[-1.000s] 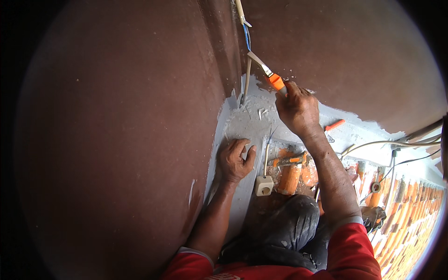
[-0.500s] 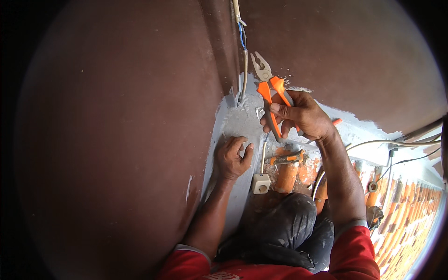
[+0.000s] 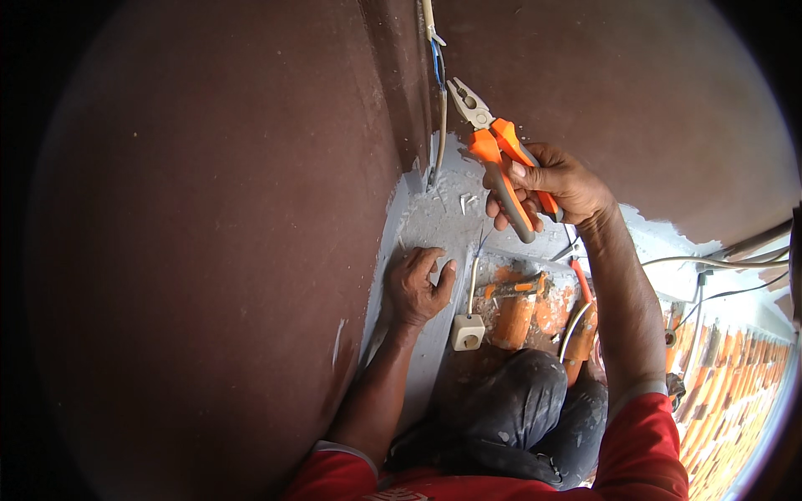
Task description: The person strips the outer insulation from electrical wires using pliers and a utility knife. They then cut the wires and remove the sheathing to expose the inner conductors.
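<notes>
In my right hand (image 3: 561,188) is a pair of combination pliers (image 3: 501,150) with orange and grey handles. Its jaws are slightly apart and point up to the left, just right of a whitish cable (image 3: 443,125); I cannot tell whether they touch it. Above the jaw tips the cable's sheath is stripped, baring blue and dark wires (image 3: 438,63). My left hand (image 3: 420,285) rests on the grey ledge (image 3: 443,213), fingers loosely curled, thumb apart and nothing held. Small white scraps (image 3: 466,202) lie on that ledge.
Brown walls (image 3: 225,209) rise on both sides. Below the ledge, a white socket (image 3: 469,332) hangs on a short cable near an orange-and-black tool (image 3: 511,287). A red-handled tool (image 3: 582,280) and orange roof tiles (image 3: 512,321) are beside my knee (image 3: 535,388). Cables (image 3: 718,262) run along the right.
My right hand has shifted right and slightly up with the pliers. Their jaws now lean further left, closer to the bare wires. My left hand has stayed in place.
</notes>
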Available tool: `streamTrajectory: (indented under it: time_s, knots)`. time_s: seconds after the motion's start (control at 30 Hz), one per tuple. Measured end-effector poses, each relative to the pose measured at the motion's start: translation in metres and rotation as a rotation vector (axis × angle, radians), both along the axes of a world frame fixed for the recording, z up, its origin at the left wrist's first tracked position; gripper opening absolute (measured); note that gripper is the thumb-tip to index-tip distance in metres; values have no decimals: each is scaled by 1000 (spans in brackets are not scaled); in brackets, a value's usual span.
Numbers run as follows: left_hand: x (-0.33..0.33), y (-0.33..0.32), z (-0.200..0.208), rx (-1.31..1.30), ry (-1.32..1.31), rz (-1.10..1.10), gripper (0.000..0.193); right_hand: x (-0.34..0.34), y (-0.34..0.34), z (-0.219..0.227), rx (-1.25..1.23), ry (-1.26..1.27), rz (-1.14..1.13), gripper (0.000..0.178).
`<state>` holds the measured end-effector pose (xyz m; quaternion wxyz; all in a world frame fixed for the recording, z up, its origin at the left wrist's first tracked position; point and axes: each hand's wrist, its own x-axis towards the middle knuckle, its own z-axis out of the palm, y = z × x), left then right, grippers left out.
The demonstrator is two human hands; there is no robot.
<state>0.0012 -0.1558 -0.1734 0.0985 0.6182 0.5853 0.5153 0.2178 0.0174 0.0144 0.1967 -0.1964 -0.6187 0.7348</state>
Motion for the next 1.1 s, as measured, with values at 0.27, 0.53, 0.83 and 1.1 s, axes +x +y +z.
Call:
streamTrajectory:
  time_s: [0.27,0.53,0.83,1.1]
  knots:
    - [1,0,4,-11,-12,-7,20,-1,17,1,11,-41,53,43]
    - [0,1,0,43,-2,-9,19,-2,39,-3,11,-22,154,48]
    - [0,3,-2,63,-3,-20,17,0,51,-17,9,5,144,54]
    - [0,2,-3,68,-27,-6,18,-25,30,-60,-265,277,178,59]
